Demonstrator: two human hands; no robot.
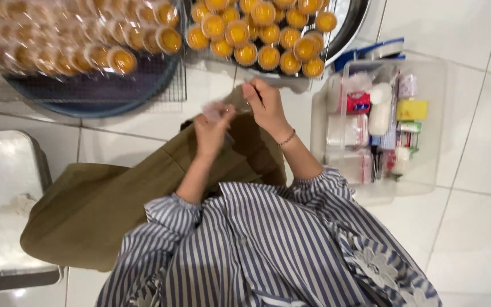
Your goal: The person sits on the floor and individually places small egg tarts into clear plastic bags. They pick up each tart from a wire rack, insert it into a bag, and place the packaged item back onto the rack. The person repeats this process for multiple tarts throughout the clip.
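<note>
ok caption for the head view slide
Both hands, left hand and right hand, hold a clear wrapper beside racks of yellow tarts.

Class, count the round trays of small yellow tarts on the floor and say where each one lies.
2. One round tray lies at top left on a wire rack; the other is at top centre, cut off by the frame edge. More may lie out of view.

White floor tile lies open to the right of the clear plastic box, and a narrow strip of bare tile runs between the box and the wire rack of yellow tarts. Above the box, that rack and a second rack of wrapped tarts to its left block the way. Left of the box, olive fabric covers the floor, with a steel tray beyond it.
</note>
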